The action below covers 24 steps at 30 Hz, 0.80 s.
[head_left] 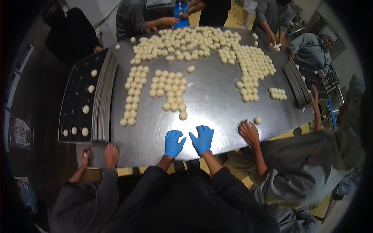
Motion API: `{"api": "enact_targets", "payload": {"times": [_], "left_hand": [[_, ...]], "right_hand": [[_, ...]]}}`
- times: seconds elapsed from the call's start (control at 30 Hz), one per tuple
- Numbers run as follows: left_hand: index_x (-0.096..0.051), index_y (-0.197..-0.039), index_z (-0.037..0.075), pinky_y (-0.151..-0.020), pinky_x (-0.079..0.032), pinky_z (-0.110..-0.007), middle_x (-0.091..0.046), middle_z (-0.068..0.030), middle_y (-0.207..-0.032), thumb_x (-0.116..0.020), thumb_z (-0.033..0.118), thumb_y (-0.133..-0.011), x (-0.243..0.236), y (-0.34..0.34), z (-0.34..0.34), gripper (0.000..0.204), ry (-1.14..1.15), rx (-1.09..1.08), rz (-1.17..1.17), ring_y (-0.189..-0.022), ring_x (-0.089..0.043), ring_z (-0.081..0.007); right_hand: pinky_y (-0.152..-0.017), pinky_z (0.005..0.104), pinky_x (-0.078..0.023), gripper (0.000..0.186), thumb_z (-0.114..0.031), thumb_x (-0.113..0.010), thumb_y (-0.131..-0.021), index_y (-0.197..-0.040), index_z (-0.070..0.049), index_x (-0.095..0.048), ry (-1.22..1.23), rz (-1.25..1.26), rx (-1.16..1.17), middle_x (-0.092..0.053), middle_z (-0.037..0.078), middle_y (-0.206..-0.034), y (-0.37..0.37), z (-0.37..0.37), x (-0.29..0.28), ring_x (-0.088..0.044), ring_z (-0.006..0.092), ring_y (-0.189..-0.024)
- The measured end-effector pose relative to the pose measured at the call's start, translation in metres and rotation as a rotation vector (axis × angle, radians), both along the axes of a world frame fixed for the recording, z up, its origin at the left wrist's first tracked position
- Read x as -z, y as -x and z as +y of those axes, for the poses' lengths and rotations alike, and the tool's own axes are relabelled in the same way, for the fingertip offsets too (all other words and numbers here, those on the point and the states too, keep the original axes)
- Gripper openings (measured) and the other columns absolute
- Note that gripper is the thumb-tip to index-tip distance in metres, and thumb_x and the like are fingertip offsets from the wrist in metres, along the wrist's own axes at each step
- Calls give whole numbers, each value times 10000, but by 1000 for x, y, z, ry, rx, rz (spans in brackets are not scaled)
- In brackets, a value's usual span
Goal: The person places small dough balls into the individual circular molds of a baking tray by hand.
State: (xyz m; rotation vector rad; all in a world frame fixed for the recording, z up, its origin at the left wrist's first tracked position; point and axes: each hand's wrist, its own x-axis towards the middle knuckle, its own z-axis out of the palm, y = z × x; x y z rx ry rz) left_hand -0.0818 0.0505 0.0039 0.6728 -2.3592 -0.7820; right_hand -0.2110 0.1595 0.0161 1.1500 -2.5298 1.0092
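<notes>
Both of my hands wear blue gloves at the near edge of a steel table (pixel 145 141). My left hand (pixel 174 143) has its fingers curved and apart, holding nothing. Just to its right, my right hand (pixel 201 139) rests with fingers spread and nothing in them. Beyond them lie many pale dough balls, in a rectangular group (pixel 167 83), a long column (pixel 133 91), a wide pile (pixel 186 40) at the back and a block (pixel 252 70) at the right. A single ball (pixel 183 115) is closest to my hands.
Stacked dark moulded trays (pixel 79 101) with a few balls stand at left, another stack (pixel 309 81) at right. A co-worker's hand (pixel 248 134) is right of mine by a loose ball; another's hands (pixel 111 155) are at the near-left edge. Several other people stand around the table.
</notes>
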Motion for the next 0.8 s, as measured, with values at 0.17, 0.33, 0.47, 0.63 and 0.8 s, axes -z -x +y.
{"api": "enact_targets", "payload": {"times": [0.17, 0.33, 0.47, 0.63, 0.8], "left_hand": [[-663, -769, 107, -825, -440, -443, -647, -91, -840, -759, 228, -769, 3, -47, -31, 154, -146, -185, -268, -878, -602, -308], [-690, -776, 124, -870, -427, -448, -666, -90, -840, -770, 183, -754, 7, -24, -2, 102, 63, 110, 12, -833, -607, -312], [-676, -780, 79, -785, -461, -436, -665, -131, -821, -787, 207, -737, -12, 8, -47, 175, 68, -108, -107, -807, -611, -354], [-733, -757, 145, -857, -446, -386, -676, -95, -783, -782, 199, -713, 21, -48, 8, 86, -4, 124, -175, -852, -633, -303], [-708, -794, 66, -781, -448, -448, -688, -126, -814, -817, 254, -711, 1, 17, -50, 233, -24, -20, -74, -796, -625, -352]], "right_hand": [[-706, 460, -431, 260, -200, -754, -753, -638, -71, -560, -15, -6, -35, -580, 121, -702, 39, 21, 3, -569, 338, -737], [-728, 456, -439, 217, -227, -758, -748, -644, -91, -624, 19, -88, -193, -603, 111, -682, -6, 15, 14, -585, 332, -750], [-735, 446, -455, 246, -306, -673, -836, -713, -93, -674, -120, -43, -142, -642, 91, -770, 54, -12, -12, -611, 295, -787], [-715, 463, -476, 218, -239, -705, -772, -636, -75, -657, -30, -143, -262, -637, 149, -702, 17, 38, 39, -614, 351, -732], [-684, 461, -467, 245, -294, -689, -828, -706, -82, -671, -14, -10, -228, -649, 129, -730, 53, -22, -14, -628, 327, -732]]}}
